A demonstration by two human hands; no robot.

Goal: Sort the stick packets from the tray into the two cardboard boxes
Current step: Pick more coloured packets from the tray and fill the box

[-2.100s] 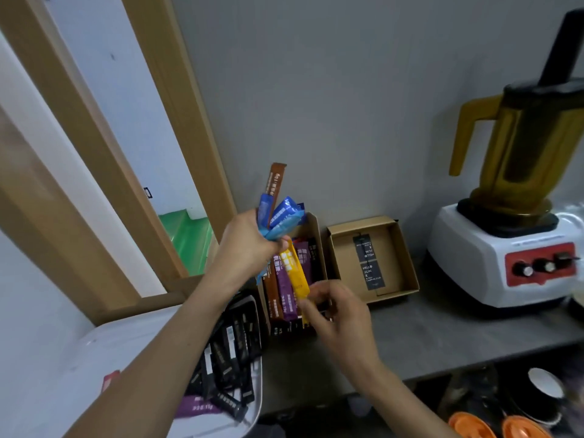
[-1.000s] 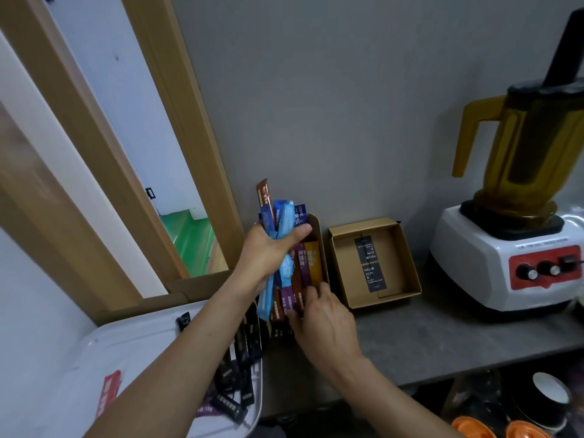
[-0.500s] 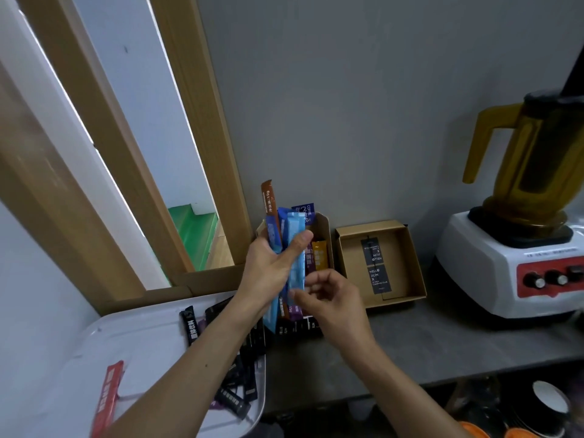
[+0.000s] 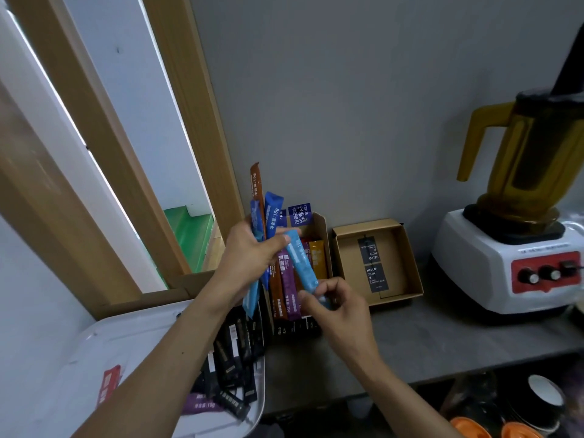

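Fingers of right hand [image 4: 339, 306] pinch light-blue packet [image 4: 301, 263]; left hand [image 4: 252, 251] clutches packet bundle [image 4: 264, 213].

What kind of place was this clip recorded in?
Probably a café or drinks prep corner: a commercial-looking blender on a grey counter, coffee stick packets in a cardboard box, and cups stored below.

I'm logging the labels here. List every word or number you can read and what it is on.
"HELLO JILIN X", with a smaller line that looks like "CAMPING CLUB": black tag in the right box.
The same "HELLO JILIN X", upside down: upper black tag.
"COFFEE": dark blue packet; the rest is Chinese.
"15g": blue packet in the left hand.
"15g": purple packet in the left box.
Tray packets and blender print: too blurred.
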